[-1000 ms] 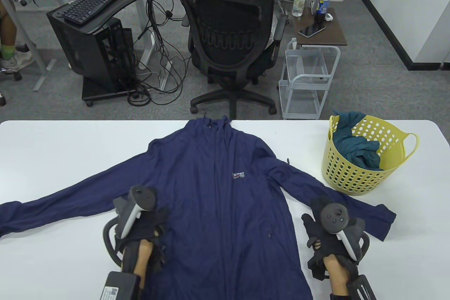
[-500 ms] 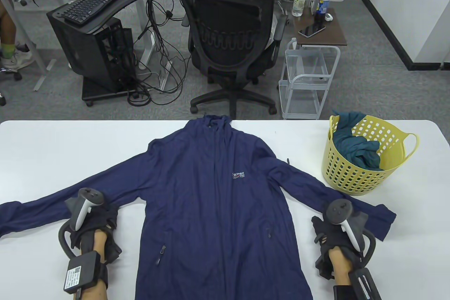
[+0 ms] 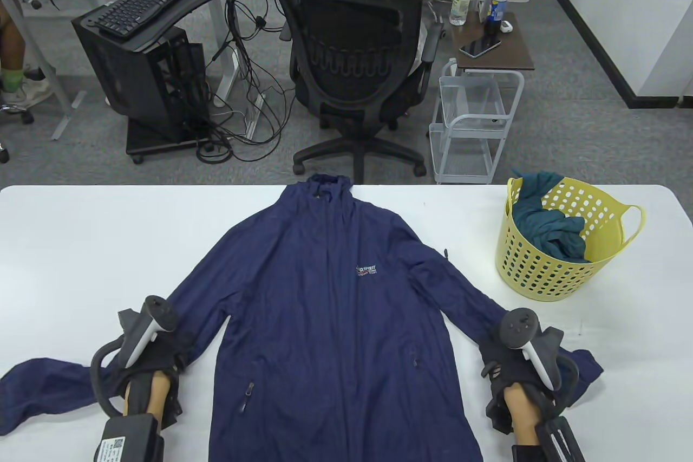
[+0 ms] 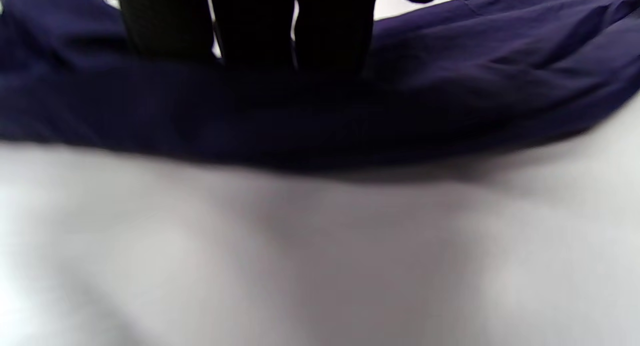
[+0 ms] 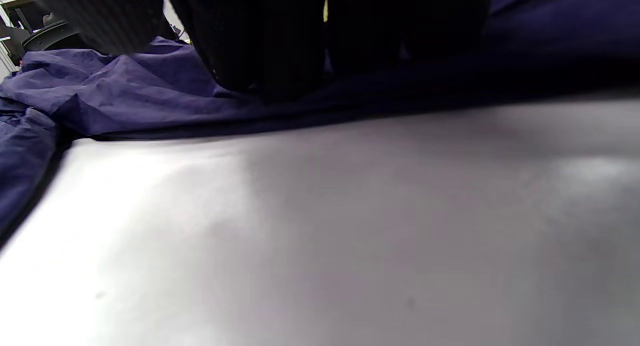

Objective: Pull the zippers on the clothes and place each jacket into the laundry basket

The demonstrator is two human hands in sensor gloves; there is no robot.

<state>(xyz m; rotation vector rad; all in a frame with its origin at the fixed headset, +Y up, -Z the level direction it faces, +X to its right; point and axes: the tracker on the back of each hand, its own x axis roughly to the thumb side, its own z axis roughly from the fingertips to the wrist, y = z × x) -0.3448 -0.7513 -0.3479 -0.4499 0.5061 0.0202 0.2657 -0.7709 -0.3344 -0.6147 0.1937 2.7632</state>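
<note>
A navy jacket [image 3: 330, 288] lies front up on the white table [image 3: 81, 234], its front closed and its collar at the far edge. My left hand [image 3: 162, 356] holds the left sleeve [image 4: 450, 85] partway along; the cuff end trails off to the left. My right hand [image 3: 503, 362] holds the right sleeve [image 5: 125, 90] near its cuff. In both wrist views the dark gloved fingers [image 4: 250, 25] [image 5: 260, 35] sink into bunched fabric, tips hidden. The yellow laundry basket [image 3: 547, 267] stands at the right, holding a teal garment [image 3: 552, 226].
Beyond the table's far edge stand a black office chair [image 3: 352, 61], a white wire cart [image 3: 471, 126] and a black computer stand with a keyboard [image 3: 146, 1]. Bare tabletop shows on the far left.
Both hands have drawn toward the near edge with the sleeves, so both sleeves now slant down from the shoulders. The left cuff now lies crumpled at the near left.
</note>
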